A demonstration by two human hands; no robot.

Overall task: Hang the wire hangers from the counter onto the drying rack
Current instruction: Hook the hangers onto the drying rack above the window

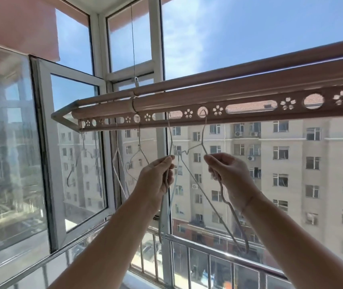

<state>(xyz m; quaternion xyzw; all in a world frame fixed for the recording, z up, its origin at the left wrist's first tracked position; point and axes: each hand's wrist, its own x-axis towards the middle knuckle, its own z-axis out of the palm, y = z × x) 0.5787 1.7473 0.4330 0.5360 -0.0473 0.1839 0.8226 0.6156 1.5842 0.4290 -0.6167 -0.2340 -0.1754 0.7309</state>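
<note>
Two bare arms raised toward a pinkish-brown metal drying rack [249,91] with round, oblong and flower-shaped cut-outs along its lower strip, slung across a bright balcony window. Right hand [232,180] curled around one shoulder of a thin grey wire hanger [221,191], fingers closed on the wire just beside the neck; hook of that hanger seated in one of the rack's round cut-outs, body tilted down and to the right below the wrist. Left hand [156,180] level with the right and just beside it, thumb and fingers pinched on a pale wire hanger [161,224], held nearly edge-on, its long neck rising to an oblong slot in the rack; hook there too fine to judge as caught or free. Further left, already hanging from the rack: a third wire hanger [142,155], grey, under another round cut-out, and a white wire hanger [118,178] just beyond it. Behind everything, white window frames [157,49] with one casement swung open on the left, a shiny steel railing [218,254] along the bottom, a beige apartment block [291,163] across the way, and blue sky with thin cloud above.
</note>
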